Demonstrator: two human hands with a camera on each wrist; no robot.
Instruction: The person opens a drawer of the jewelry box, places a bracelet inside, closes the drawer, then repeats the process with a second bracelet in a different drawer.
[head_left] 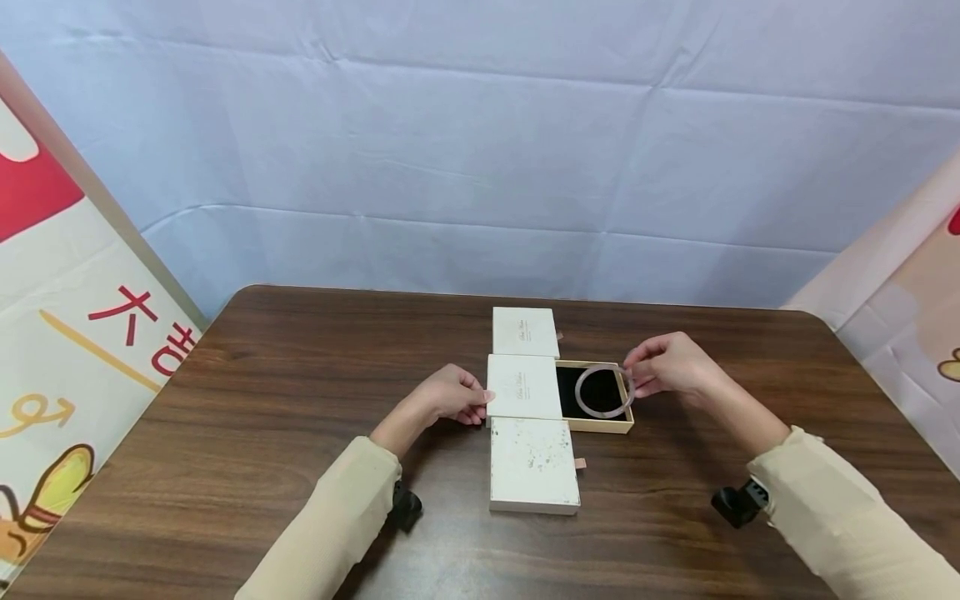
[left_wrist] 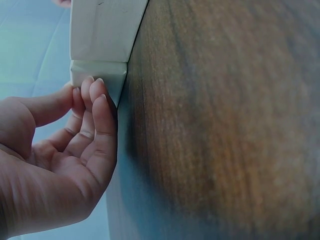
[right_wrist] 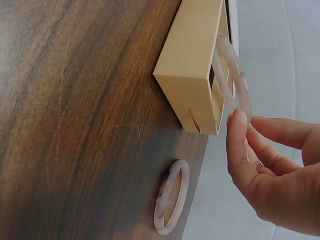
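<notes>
My right hand (head_left: pixel 667 364) pinches a pale, translucent bangle (right_wrist: pixel 239 80) between thumb and fingers. The bangle is tilted over the pulled-out tray (head_left: pixel 600 426), which has a black lining and cream walls. In the right wrist view, a second pale bangle (right_wrist: pixel 161 210) lies on the table below that hand; in the head view it is hidden. My left hand (head_left: pixel 453 395) holds the left end of the middle white box (head_left: pixel 523 387), thumb at its top edge and fingers against its end. The tray sticks out of this box's right side.
Another white box (head_left: pixel 522 332) adjoins the far side of the middle one. Nearer me lies a speckled white box (head_left: pixel 532 465) with a pink ribbon tab (head_left: pixel 580 463). All rest on a dark wooden table (head_left: pixel 300 400), with a pale cloth (head_left: pixel 465 150) hanging behind.
</notes>
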